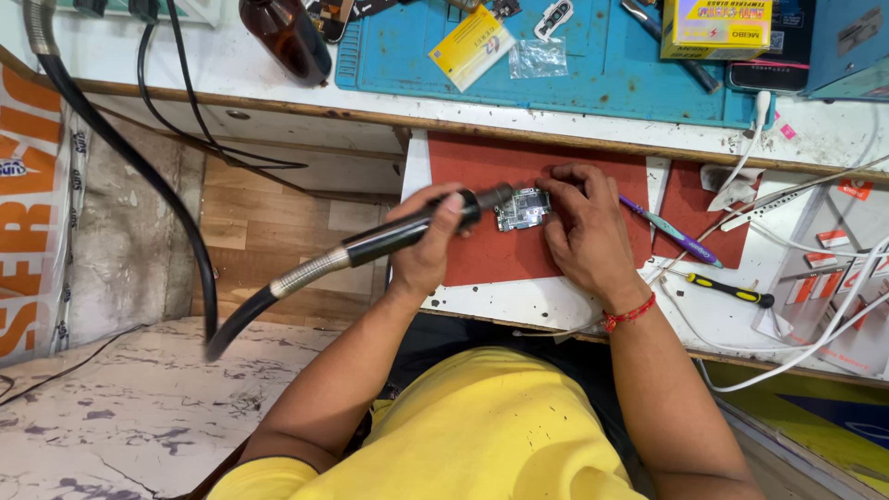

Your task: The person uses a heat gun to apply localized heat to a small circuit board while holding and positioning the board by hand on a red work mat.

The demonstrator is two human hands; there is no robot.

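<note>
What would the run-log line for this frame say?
left hand: grips hot-air wand, nozzle at circuit board | right hand: steadies board | surface: red mat

The pull-out work shelf (482, 301) is white and speckled, covered by a red mat (519, 162). On the mat, just past the tip of the hot-air wand gripped in the left hand (426, 245), lies a small circuit board (523, 208), with the right hand (583, 231) pressing its far edge. Right of that hand lie a purple pen (671, 227) and a yellow-handled screwdriver (732, 290). Above, the main bench (231, 65) carries a blue mat (593, 65).
</note>
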